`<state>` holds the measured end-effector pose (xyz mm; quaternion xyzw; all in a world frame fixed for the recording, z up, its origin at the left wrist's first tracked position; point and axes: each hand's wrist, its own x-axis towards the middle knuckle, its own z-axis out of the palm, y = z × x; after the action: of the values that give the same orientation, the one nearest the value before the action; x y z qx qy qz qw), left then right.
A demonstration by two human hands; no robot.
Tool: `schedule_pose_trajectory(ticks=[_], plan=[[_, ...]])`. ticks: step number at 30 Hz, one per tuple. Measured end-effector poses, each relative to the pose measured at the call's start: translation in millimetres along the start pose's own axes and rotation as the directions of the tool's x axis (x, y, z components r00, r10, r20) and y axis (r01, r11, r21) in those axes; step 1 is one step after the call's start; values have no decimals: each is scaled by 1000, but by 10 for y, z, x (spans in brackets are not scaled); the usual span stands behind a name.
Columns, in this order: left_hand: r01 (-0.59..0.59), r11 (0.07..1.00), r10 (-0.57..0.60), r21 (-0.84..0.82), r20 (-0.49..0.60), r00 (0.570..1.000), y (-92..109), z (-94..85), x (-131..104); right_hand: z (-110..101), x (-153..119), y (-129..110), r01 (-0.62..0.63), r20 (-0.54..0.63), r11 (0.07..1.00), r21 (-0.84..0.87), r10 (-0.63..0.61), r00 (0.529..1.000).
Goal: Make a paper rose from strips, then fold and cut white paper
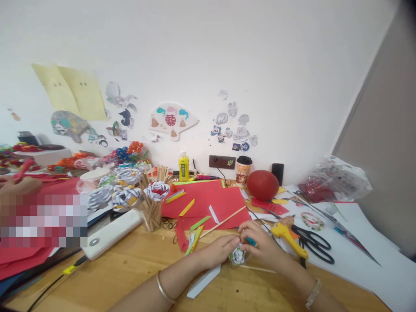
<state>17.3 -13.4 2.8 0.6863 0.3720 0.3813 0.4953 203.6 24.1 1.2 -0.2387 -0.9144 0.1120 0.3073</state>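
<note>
A small white and green paper flower is held between both hands above the wooden table. My left hand comes in from the lower left, its fingers closed on the flower's upper left side. From the right, my right hand has bent fingers pressed at the flower's right edge, with a bit of teal showing between them. A white paper strip lies below my left wrist. Thin wooden sticks lie near the hands, one across red paper.
Right of my hands lie a yellow glue gun and black scissors. A red balloon, a cup and a yellow bottle stand behind. At left are paper flowers, a white power strip and another person's hand.
</note>
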Motion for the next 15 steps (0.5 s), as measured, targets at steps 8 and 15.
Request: schedule_pose_trajectory(ticks=[8,15], plan=[[15,998,-16,-65,-16,1000,-23,-16,17,-8,42,-102,-38,-38,994,-103,34,999],[36,990,-55,-138,-139,989,-32,-24,25,10,37,-77,1,-46,989,-147,-8,999]])
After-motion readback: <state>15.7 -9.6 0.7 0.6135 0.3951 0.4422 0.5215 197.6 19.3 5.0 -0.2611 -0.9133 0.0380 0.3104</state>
